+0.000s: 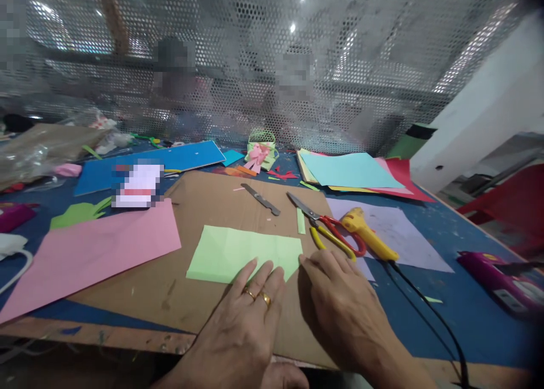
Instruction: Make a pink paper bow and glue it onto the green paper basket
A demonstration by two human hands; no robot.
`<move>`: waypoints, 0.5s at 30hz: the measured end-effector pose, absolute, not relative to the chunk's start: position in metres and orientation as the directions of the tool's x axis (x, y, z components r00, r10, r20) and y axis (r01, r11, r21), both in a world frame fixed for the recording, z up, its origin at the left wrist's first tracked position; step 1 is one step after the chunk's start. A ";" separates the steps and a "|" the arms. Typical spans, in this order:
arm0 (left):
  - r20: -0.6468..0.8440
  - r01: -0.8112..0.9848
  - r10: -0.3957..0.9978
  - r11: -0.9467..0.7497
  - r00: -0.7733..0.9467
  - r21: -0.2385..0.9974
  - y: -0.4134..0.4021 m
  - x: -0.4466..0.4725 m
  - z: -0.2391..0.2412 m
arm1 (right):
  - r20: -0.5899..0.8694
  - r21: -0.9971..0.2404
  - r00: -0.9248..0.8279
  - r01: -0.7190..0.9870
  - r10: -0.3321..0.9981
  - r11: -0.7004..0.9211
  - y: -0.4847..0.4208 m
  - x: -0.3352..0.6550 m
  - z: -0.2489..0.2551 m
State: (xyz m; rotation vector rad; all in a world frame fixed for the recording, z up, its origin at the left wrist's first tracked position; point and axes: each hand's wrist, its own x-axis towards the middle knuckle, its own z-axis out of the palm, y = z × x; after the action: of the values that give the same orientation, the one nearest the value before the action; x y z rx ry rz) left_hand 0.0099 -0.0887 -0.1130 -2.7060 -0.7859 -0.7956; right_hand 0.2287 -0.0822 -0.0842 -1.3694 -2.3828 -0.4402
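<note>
A folded piece of light green paper [238,250] lies on a brown cardboard sheet [170,298] in front of me. My left hand [250,315] rests on the paper's lower edge, fingers stretched out, with two rings showing. My right hand [344,298] has its fingers bent and drawn together at the paper's right edge; its fingertips are partly hidden. Just beyond it are scissors [327,225] with red and yellow handles and a narrow green paper strip [301,221]. A grey knife [260,199] lies farther up the cardboard.
A yellow glue gun [369,234] with a black cord lies at right on lilac paper [408,236]. Pink paper [106,253] and a phone [139,184] are at left. Coloured sheets [352,171] and a small green paper basket [261,151] stand before the perforated metal screen [238,66].
</note>
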 end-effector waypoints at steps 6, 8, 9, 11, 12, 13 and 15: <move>0.539 0.558 0.462 -0.830 0.704 -0.017 -0.089 0.010 -0.112 | 0.486 0.050 -0.579 0.766 0.654 0.641 -0.087 0.230 -0.078; 0.537 0.556 0.458 -0.831 0.709 -0.024 -0.089 0.009 -0.110 | 0.449 0.012 -0.637 0.705 0.626 0.709 -0.088 0.228 -0.077; 0.536 0.554 0.454 -0.832 0.712 -0.032 -0.089 0.009 -0.110 | 0.432 -0.012 -0.651 0.688 0.624 0.726 -0.088 0.227 -0.077; 0.541 0.547 0.441 -0.836 0.716 -0.044 -0.088 0.009 -0.109 | 0.412 -0.054 -0.653 0.679 0.636 0.732 -0.087 0.224 -0.079; 0.544 0.546 0.438 -0.837 0.716 -0.045 -0.087 0.009 -0.109 | 0.410 -0.070 -0.647 0.681 0.643 0.729 -0.086 0.224 -0.080; 0.544 0.544 0.437 -0.838 0.716 -0.043 -0.087 0.010 -0.109 | 0.408 -0.083 -0.640 0.684 0.651 0.725 -0.086 0.223 -0.081; 0.545 0.544 0.444 -0.838 0.711 -0.028 -0.087 0.010 -0.110 | 0.401 -0.103 -0.634 0.686 0.661 0.720 -0.085 0.222 -0.082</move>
State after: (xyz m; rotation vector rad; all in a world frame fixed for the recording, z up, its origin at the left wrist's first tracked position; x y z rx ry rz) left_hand 0.0097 -0.0875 -0.1099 -2.7308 -0.7968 -0.7980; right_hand 0.2223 -0.0851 -0.0818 -1.0370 -2.5116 -0.0823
